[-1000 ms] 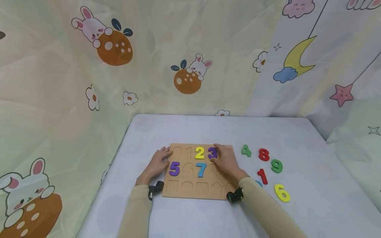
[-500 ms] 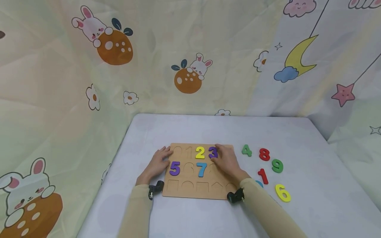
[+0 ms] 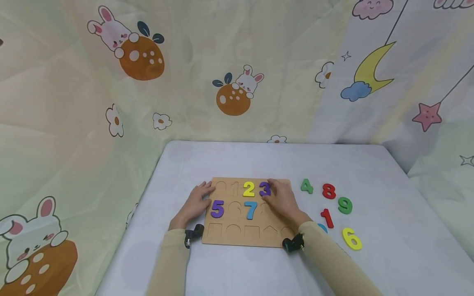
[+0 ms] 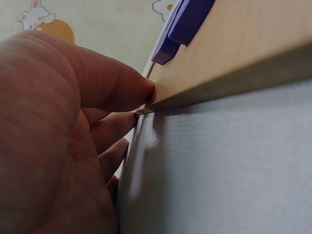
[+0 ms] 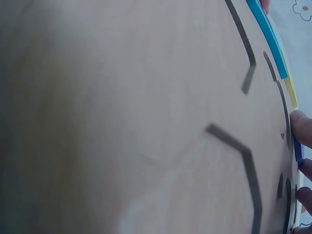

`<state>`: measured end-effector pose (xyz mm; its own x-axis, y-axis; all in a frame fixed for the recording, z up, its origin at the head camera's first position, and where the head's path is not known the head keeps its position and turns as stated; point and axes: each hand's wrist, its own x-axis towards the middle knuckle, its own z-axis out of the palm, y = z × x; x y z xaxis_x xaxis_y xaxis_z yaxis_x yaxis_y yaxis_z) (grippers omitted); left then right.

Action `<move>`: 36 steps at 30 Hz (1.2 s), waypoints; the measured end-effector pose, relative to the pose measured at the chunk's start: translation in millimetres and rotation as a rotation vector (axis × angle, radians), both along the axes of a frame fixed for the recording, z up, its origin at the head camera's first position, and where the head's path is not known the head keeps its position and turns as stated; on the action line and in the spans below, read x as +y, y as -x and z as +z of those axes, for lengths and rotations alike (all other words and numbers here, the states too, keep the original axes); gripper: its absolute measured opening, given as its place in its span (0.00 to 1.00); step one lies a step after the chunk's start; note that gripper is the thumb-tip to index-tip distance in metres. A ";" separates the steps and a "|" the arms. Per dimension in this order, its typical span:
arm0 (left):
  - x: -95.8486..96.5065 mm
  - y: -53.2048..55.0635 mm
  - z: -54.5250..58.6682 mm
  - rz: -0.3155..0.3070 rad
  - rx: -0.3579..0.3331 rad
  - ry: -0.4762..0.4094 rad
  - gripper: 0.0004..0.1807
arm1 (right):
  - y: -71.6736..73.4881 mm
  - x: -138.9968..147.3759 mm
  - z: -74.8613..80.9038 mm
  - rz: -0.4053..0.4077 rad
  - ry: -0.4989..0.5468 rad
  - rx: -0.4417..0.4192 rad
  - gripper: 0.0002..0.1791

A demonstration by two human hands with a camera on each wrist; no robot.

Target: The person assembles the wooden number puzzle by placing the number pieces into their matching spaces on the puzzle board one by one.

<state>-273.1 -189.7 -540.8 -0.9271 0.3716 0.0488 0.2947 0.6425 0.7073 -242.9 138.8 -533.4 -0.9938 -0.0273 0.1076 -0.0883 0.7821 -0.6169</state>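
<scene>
A wooden number puzzle board point(image 3: 242, 240) lies on the table. My left hand point(image 3: 194, 206) rests against its left edge; in the left wrist view the thumb point(image 4: 119, 87) touches the board's edge, with the other fingers below it. Over the board's upper right, my right hand point(image 3: 283, 200) pinches a purple number 3 point(image 3: 264, 189) between thumb and fingers. The right wrist view shows the thumb point(image 5: 302, 127) beside that piece, mostly cut off at the frame's edge. Also on the board are a yellow 2 point(image 3: 249, 189), a purple 5 point(image 3: 217, 209) and a light blue 7 point(image 3: 250, 210).
Loose numbers lie right of the board: green 4 point(image 3: 307, 186), red 8 point(image 3: 328, 191), green 9 point(image 3: 345, 205), red 1 point(image 3: 327, 218) and yellow 6 point(image 3: 352, 239). A blue piece point(image 3: 323, 227) is partly hidden by the right arm. Patterned cloth point(image 3: 192, 98) hangs behind the white table point(image 3: 229, 271).
</scene>
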 end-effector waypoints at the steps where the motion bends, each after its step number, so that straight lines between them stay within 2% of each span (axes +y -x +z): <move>1: 0.1 -0.2 0.0 0.002 -0.001 0.000 0.27 | -0.1 -0.1 0.0 -0.003 -0.001 -0.002 0.37; 14: 1.5 1.1 0.9 0.009 -0.018 0.014 0.28 | -1.5 2.5 1.1 -0.005 0.006 -0.021 0.37; 21: 0.3 1.8 -0.7 0.015 -0.041 0.040 0.27 | -9.6 14.5 5.9 0.014 0.023 -0.033 0.38; 27: -0.1 0.9 -0.2 0.016 -0.028 0.013 0.26 | -21.0 30.0 10.1 -0.024 0.064 -0.037 0.35; 36: 0.4 1.3 -0.8 0.016 -0.038 0.019 0.27 | -29.9 61.3 13.0 -0.102 0.042 -0.064 0.33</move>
